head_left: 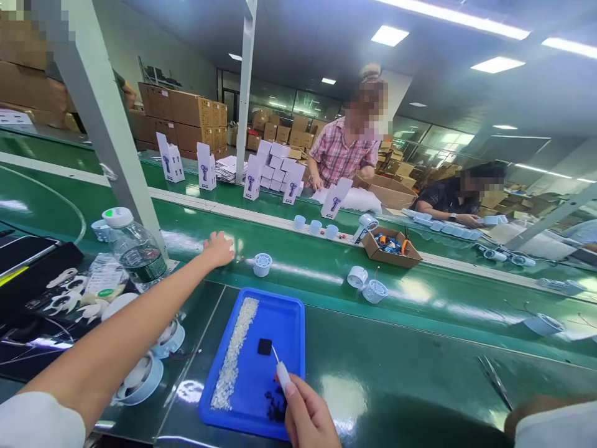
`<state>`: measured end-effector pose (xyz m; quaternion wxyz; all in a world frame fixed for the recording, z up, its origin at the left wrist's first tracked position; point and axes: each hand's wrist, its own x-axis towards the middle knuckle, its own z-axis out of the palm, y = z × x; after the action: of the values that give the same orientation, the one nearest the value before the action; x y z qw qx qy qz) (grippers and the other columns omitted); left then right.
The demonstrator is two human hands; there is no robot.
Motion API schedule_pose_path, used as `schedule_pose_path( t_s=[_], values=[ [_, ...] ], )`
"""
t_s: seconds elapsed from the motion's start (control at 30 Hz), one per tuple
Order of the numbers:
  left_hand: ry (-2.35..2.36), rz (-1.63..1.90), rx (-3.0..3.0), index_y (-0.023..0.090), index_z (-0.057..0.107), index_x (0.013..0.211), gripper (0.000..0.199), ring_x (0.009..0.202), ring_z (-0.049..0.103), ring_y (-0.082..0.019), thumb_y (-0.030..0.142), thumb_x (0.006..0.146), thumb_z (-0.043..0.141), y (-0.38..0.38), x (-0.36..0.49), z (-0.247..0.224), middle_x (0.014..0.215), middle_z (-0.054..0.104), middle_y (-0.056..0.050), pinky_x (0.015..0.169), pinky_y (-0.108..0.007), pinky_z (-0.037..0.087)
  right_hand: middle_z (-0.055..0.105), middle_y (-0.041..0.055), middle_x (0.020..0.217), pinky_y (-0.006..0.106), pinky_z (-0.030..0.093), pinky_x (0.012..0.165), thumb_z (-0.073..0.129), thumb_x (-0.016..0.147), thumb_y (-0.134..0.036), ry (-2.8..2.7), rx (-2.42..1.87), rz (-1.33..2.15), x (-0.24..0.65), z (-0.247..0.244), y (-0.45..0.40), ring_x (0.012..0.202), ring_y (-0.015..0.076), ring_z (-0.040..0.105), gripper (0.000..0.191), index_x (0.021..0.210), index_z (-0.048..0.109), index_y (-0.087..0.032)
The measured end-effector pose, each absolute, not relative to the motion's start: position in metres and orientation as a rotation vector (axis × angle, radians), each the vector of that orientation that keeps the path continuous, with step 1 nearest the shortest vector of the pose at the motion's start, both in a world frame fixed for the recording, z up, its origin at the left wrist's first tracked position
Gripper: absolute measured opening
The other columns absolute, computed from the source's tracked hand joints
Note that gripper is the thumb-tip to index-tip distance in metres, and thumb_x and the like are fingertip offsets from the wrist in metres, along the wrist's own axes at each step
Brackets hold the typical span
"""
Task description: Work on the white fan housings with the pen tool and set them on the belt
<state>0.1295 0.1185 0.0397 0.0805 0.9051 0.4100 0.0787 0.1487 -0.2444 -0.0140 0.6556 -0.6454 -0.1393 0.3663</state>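
Note:
My left hand (218,250) reaches out over the green belt, fingers apart and holding nothing. Just to its right stands a light blue round fan housing (262,265), not touched by it. My right hand (308,410) grips a white-handled screwdriver (282,374) with a thin metal shaft. Its tip is close to a small black square block (264,346) in the blue tray (298,317); whether they touch I cannot tell. White small pieces (236,348) form a strip along the tray's left side. Below the block lies a heap of tiny black pieces (275,406), partly hidden by my right hand.
Two fan housings (367,285) sit farther right on the belt. A cardboard box (392,247) holds small parts. Tweezers (494,381) lie at the right. A plastic bottle (135,249) and a grey post (116,124) stand left. Co-workers (347,146) work across the belt.

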Motion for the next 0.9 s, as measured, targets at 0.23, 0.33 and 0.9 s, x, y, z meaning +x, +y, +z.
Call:
schedule_pose_path(
  t_s=[0.23, 0.33, 0.9],
  values=[
    [1.28, 0.149, 2.677, 0.017, 0.057, 0.118, 0.032, 0.114, 0.053, -0.026, 0.03, 0.089, 0.059, 0.126, 0.096, 0.038, 0.13, 0.051, -0.011, 0.093, -0.049, 0.047, 0.05, -0.0022, 0.064, 0.023, 0.039, 0.048, 0.061, 0.077, -0.058, -0.53, -1.559, 0.842, 0.155, 0.005, -0.221, 0.053, 0.0127, 0.045, 0.057, 0.119, 0.062, -0.019],
    [1.27, 0.188, 2.631, 0.016, 0.058, 0.114, 0.029, 0.108, 0.055, -0.025, 0.029, 0.088, 0.06, 0.118, 0.096, 0.043, 0.126, 0.053, -0.01, 0.09, -0.047, 0.049, 0.046, -0.0039, 0.067, 0.023, 0.036, 0.047, 0.054, 0.08, -0.055, -0.637, -1.597, 0.855, 0.157, 0.01, -0.21, 0.053, 0.0118, 0.042, 0.047, 0.113, 0.057, -0.021],
    [0.699, 1.101, 1.737, 0.026, 0.066, 0.089, 0.019, 0.092, 0.055, -0.019, 0.031, 0.072, 0.074, -0.052, 0.021, 0.141, 0.107, 0.052, -0.004, 0.07, -0.022, 0.05, 0.066, 0.0071, 0.086, 0.03, 0.05, 0.066, 0.064, 0.079, -0.055, -0.632, -1.561, 0.67, 0.153, 0.001, -0.204, 0.069, 0.0181, 0.06, 0.042, 0.094, 0.063, -0.015]
  ],
)
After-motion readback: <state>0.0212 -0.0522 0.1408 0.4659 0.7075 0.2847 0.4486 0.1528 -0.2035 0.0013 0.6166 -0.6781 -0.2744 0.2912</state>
